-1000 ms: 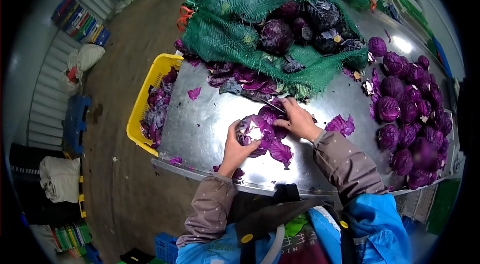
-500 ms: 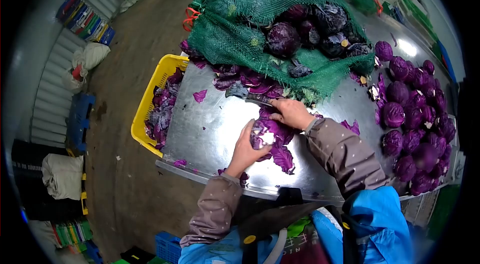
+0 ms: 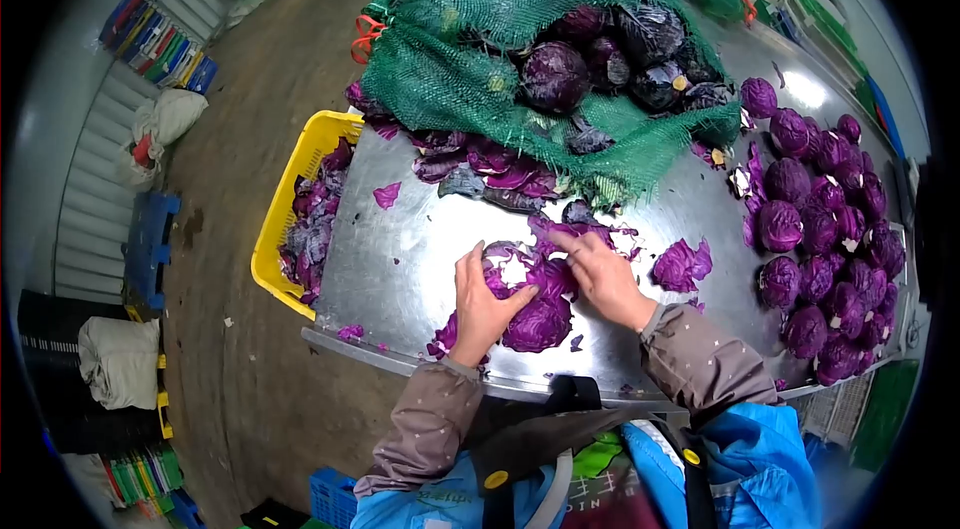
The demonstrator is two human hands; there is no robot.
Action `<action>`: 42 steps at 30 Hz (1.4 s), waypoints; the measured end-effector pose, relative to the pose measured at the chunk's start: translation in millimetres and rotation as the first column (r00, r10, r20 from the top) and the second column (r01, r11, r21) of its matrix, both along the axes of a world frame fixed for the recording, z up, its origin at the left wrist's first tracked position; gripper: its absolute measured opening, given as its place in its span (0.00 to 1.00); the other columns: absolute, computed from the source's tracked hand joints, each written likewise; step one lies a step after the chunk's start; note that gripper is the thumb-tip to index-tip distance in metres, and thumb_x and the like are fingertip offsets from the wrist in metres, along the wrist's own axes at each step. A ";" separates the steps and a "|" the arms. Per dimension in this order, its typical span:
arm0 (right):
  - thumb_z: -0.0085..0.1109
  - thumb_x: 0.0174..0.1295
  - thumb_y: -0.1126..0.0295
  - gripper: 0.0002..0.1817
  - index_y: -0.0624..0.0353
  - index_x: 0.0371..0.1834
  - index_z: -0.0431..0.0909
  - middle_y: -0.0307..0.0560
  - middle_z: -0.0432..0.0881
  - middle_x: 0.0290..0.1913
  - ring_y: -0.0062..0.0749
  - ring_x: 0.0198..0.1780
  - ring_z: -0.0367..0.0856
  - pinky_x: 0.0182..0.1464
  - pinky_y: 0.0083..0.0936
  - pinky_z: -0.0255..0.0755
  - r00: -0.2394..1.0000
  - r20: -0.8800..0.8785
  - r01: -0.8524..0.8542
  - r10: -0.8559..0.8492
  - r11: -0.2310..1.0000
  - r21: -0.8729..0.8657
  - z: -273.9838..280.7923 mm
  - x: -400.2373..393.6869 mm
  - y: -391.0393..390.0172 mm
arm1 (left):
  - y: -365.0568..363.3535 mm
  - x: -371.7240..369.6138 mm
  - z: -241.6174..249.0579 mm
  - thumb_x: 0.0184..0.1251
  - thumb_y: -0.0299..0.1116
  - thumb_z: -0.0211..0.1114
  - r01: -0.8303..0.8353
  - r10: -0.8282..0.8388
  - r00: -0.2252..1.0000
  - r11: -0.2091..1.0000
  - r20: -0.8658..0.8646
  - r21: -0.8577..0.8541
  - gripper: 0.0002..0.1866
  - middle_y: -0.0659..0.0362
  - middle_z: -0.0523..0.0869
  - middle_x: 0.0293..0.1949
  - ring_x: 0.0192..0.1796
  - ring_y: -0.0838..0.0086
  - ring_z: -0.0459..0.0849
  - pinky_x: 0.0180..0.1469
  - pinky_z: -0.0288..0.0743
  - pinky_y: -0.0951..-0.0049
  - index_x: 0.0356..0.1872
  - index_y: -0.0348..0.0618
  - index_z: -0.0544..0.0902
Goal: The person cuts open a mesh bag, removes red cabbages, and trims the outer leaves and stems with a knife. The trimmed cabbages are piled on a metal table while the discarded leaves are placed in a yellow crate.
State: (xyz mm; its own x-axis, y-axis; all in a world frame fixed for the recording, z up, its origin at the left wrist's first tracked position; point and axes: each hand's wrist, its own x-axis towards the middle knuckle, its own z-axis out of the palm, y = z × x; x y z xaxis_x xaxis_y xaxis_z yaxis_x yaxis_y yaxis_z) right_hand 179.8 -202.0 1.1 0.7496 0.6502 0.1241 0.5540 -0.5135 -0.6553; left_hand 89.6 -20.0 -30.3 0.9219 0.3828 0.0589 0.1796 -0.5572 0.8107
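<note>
My left hand (image 3: 484, 301) is wrapped around the left side of a red cabbage (image 3: 497, 261), whose pale cut stem faces up. Fingers stretched and apart, my right hand (image 3: 606, 279) reaches over purple leaves just right of the cabbage; whether it touches them is hard to tell. A broad loose leaf (image 3: 540, 322) lies below the cabbage, against it. Beyond the hands, a dark elongated piece (image 3: 512, 200) rests by a heap of peeled leaves (image 3: 490, 155); I cannot make out its kind.
A green mesh sack (image 3: 440, 79) of untrimmed cabbages lies across the back of the metal table (image 3: 370, 259). Trimmed cabbages (image 3: 820, 229) are piled at right. A yellow crate (image 3: 268, 254) of leaves stands at the left edge. Another leaf clump (image 3: 683, 265) sits right of my hand.
My right hand has come back toward me from the dark piece, and its fingers have straightened. My left hand stays on the cabbage. The leaf clump at right shows more fully.
</note>
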 end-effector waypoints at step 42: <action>0.54 0.61 0.66 0.25 0.54 0.63 0.65 0.59 0.65 0.61 0.54 0.44 0.79 0.40 0.41 0.76 0.970 0.112 0.222 -0.214 0.973 -0.066 -1.2 2.2 5.6 | -1.9 -21.0 -1.0 0.40 0.40 0.75 -0.129 0.130 0.991 0.969 0.007 0.210 0.41 0.46 0.68 0.48 0.54 0.53 0.67 0.58 0.62 0.57 0.56 0.32 0.65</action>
